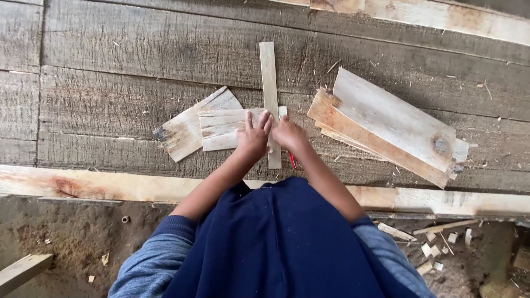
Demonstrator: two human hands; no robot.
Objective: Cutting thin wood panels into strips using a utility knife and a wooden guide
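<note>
A narrow pale wood strip [269, 83] lies lengthwise on a rough grey plank workbench [138, 49]. My left hand [254, 135] rests flat on the strip and on a short wood offcut [221, 128], fingers spread. To its right, my right hand [288, 133] is closed around a red pencil [291, 160], its tip at the strip's right edge. Another offcut [185, 129] lies under the short one, angled to the left.
A stack of angled boards [386, 124] with a knot lies to the right of my hands. A pale plank [83, 185] runs along the bench's near edge. Wood scraps [436, 248] litter the dirt floor below; a wood piece [22, 270] sits lower left.
</note>
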